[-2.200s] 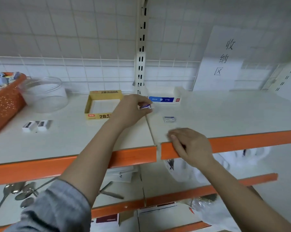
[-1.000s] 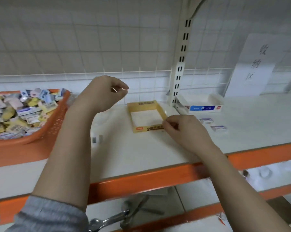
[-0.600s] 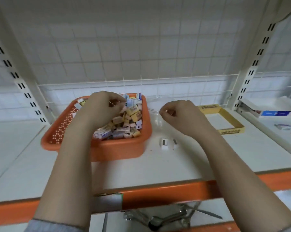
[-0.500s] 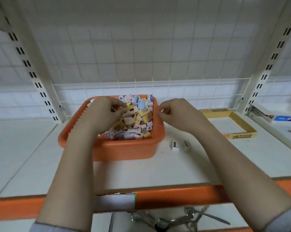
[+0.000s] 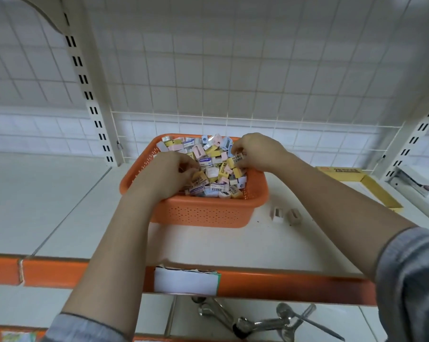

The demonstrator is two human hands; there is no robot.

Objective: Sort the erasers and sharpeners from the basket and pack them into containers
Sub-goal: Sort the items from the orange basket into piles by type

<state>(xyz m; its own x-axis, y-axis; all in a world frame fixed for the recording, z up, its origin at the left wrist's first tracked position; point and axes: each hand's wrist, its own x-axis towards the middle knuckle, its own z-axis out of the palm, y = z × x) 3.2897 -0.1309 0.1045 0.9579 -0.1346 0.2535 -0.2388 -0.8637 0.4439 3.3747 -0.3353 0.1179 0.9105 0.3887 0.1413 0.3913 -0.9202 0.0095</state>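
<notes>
While heaped, basket [image 5: 201, 213] orange, perforated, rectangular.

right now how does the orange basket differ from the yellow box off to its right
The orange basket is perforated plastic with tall walls; the yellow box is a shallow tray with plain walls and printed lettering. The basket is heaped with small erasers and sharpeners, and both hands are in it; no items show in the visible part of the box. Both stand open-topped on the same white shelf.

basket [image 5: 203, 213]: perforated orange plastic, under both hands | shelf [image 5: 60, 206]: smooth, matt white | spoons [image 5: 258, 322]: shiny metal, below hands | sleeve [image 5: 410, 280]: grey cloth
</notes>
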